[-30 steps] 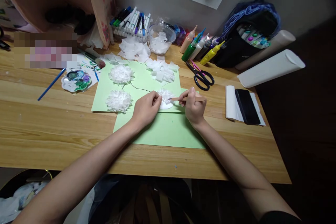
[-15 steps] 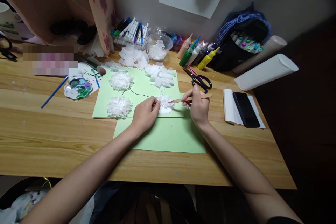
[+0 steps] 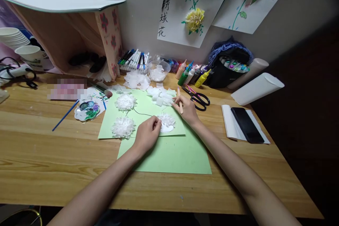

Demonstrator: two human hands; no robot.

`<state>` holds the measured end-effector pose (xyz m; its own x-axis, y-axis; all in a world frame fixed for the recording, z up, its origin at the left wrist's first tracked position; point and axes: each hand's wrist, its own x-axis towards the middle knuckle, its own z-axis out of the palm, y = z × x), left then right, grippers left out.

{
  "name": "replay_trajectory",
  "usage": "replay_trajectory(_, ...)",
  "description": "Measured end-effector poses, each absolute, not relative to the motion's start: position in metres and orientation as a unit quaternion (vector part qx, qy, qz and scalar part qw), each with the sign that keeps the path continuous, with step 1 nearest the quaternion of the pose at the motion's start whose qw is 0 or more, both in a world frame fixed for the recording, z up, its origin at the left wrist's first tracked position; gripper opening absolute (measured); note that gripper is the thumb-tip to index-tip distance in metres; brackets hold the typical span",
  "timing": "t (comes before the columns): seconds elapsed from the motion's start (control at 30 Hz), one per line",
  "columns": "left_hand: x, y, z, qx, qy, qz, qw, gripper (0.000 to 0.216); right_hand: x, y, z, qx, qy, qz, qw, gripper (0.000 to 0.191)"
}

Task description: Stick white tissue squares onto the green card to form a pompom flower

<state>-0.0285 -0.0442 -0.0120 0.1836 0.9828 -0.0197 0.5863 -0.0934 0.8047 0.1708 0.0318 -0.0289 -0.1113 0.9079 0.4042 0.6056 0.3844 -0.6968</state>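
My right hand (image 3: 187,112) holds a wooden craft stick (image 3: 180,101) tilted upward. Its fingertips reach the right edge of a heap of white tissue paper squares (image 3: 160,96). My left hand (image 3: 148,132) rests on the green paper (image 3: 144,102), fingers closed at the left edge of a half-filled white paper flower (image 3: 167,120); whatever they pinch is hidden. The flower has ruffled tissue at its top and a smooth white patch below. Two fuller white tissue flowers, an upper one (image 3: 125,102) and a lower one (image 3: 123,127), sit on the left. A thin dark line curves between the flowers.
Black-handled scissors (image 3: 200,99), paint bottles (image 3: 189,76) and a bowl of tissue squares (image 3: 159,71) stand behind. At the right is a phone (image 3: 247,125) on a white tissue pack. A paint palette (image 3: 87,110) and blue brush (image 3: 65,115) lie left. A second green sheet (image 3: 172,157) is underneath.
My right hand has moved from the half-filled flower up to the tissue heap, and the stick has swung from level to upright. My left hand stays by the flower. The view has tilted up.
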Motion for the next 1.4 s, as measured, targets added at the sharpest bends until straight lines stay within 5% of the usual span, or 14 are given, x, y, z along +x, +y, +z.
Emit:
replay_trajectory(0.23,-0.029,-0.043,-0.01,0.667,0.575,0.281,0.38,0.027,0.17,0.033,-0.02,-0.565,-0.691,0.127,0.432,0.01)
replay_trajectory(0.47,-0.029,-0.043,-0.01,0.637,0.56,0.322,0.42,0.026,0.181,0.023,-0.003,-0.524,-0.522,0.426,0.521,0.025)
replay_trajectory(0.6,-0.03,-0.045,-0.007,0.635,0.532,0.387,0.405,0.023,0.174,0.002,0.004,-0.493,-0.513,0.488,0.506,0.028)
replay_trajectory(1.07,-0.029,-0.046,-0.002,0.698,0.474,0.417,0.337,0.016,0.16,-0.045,-0.003,-0.435,-0.571,0.525,0.458,0.021)
replay_trajectory(1.4,-0.029,-0.04,-0.002,0.602,0.496,0.452,0.433,0.016,0.153,-0.049,-0.002,-0.485,-0.566,0.464,0.478,0.021)
